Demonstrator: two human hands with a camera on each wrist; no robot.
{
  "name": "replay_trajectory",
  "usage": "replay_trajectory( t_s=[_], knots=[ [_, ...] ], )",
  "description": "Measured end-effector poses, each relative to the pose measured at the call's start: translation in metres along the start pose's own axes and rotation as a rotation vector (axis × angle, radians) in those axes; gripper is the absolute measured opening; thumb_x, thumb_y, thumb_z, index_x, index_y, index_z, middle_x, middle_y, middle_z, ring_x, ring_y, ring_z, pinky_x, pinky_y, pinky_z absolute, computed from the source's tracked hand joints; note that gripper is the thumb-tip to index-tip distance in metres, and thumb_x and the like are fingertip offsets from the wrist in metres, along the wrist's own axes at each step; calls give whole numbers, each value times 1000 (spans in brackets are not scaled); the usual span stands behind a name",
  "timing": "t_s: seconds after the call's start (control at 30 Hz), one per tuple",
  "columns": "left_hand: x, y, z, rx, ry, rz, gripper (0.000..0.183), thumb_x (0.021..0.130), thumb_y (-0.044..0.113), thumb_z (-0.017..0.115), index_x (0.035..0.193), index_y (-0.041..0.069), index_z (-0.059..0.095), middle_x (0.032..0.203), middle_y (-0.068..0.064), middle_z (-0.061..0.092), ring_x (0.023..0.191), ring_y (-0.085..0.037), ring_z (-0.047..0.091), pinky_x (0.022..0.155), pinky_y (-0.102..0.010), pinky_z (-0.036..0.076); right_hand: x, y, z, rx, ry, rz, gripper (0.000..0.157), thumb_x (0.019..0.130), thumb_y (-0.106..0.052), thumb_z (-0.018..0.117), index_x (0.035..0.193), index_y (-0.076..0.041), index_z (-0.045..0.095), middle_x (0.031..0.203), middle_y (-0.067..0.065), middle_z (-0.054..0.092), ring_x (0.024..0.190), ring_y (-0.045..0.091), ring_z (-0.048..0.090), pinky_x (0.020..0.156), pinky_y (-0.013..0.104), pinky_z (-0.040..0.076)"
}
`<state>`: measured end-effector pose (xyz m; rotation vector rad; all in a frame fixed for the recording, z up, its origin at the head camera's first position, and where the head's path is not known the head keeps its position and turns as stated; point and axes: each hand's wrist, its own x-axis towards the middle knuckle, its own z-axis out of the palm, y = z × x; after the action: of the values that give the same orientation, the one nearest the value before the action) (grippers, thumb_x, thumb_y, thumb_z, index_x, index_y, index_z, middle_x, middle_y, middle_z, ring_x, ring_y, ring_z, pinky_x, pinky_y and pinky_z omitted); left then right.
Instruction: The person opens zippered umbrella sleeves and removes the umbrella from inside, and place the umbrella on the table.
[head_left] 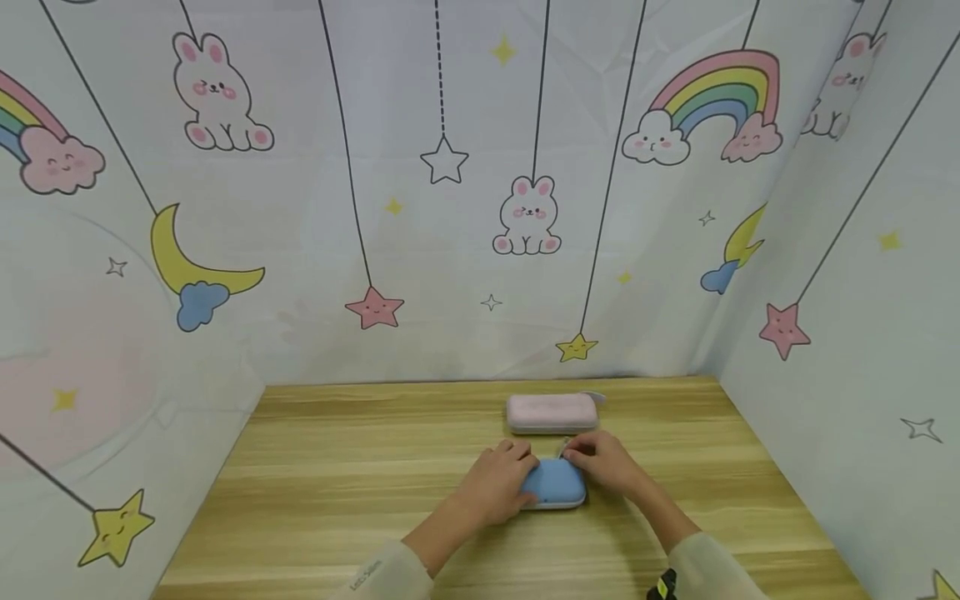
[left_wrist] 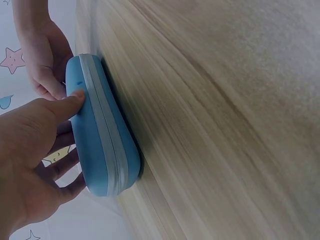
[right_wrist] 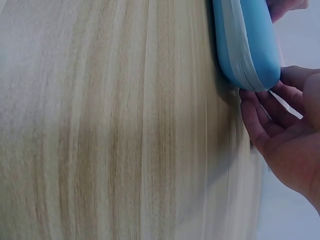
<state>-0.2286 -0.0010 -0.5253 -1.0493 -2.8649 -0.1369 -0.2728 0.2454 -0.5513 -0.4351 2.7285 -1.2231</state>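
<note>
A blue zippered hard case (head_left: 555, 483), shaped like a glasses case, lies on the table with a pale zipper band (left_wrist: 102, 120) round its side. Its zipper looks closed along the stretch facing the left wrist camera. My left hand (head_left: 498, 483) grips the case's left part, thumb on the near side and fingers over the far side. At the far right corner my right hand (head_left: 603, 462) pinches the zipper pull (head_left: 564, 448), a small thin piece mostly hidden by the fingers. In the right wrist view, its fingertips (right_wrist: 247, 95) are right at the case's rounded end.
Just behind the blue case lies a pink zippered case (head_left: 551, 412) with a small grey strap (head_left: 594, 397) at its right end. The wood-grain table (head_left: 337, 483) is bounded at the back and sides by white curtains (head_left: 450, 333) printed with rabbits, stars and rainbows.
</note>
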Motion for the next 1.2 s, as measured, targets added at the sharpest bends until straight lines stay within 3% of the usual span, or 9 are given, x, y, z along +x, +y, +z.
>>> replay_trajectory(
  t_s=[0.3,0.63,0.93,1.2],
  knots=[
    [1,0,3,4,-10,-6,50,87,52,71,126,21,64,120,5,54,107,-15,53,83,-37,51,0,2,3,66,-11,31,16,98,-22,64,98,-12,76,96,-1,70,90,14,61,78,33,50],
    [1,0,4,-3,-13,-16,50,87,52,72,125,22,64,120,5,55,108,-17,53,84,-38,51,0,-2,-2,169,-109,39,21,100,-4,51,104,-4,72,108,8,67,102,22,58,85,36,49],
    [1,0,6,-56,3,-48,56,85,51,74,131,21,62,122,5,54,113,-17,50,90,-42,49,2,7,-4,215,-194,25,22,103,-7,47,103,-6,70,106,7,64,95,21,53,80,35,46],
    [1,-4,9,-95,-16,-70,68,81,56,75,133,16,61,123,2,54,116,-18,47,95,-43,46,-2,9,-11,265,-248,18,19,103,-13,53,106,-2,69,99,8,64,83,21,53,71,32,48]
  ],
)
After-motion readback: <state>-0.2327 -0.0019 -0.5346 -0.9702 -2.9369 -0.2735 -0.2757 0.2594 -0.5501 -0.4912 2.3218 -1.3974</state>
